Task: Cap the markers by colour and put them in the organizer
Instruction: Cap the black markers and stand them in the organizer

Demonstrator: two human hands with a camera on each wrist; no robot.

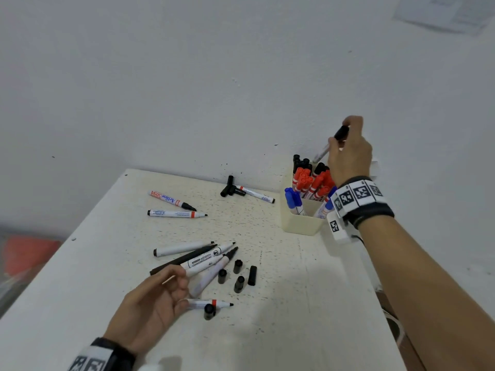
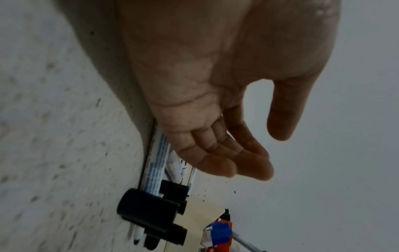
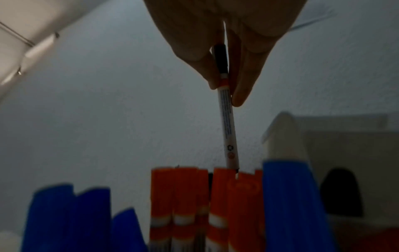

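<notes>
Right hand pinches a black-capped marker by its cap end, long axis near vertical, tail directly above the organizer at the worktop's far right corner. Left hand hovers relaxed, empty, over uncapped markers.

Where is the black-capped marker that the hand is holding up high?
In the head view, the black-capped marker is at the far right, pinched by the right hand just above the cream organizer, over its black and red markers.
</notes>
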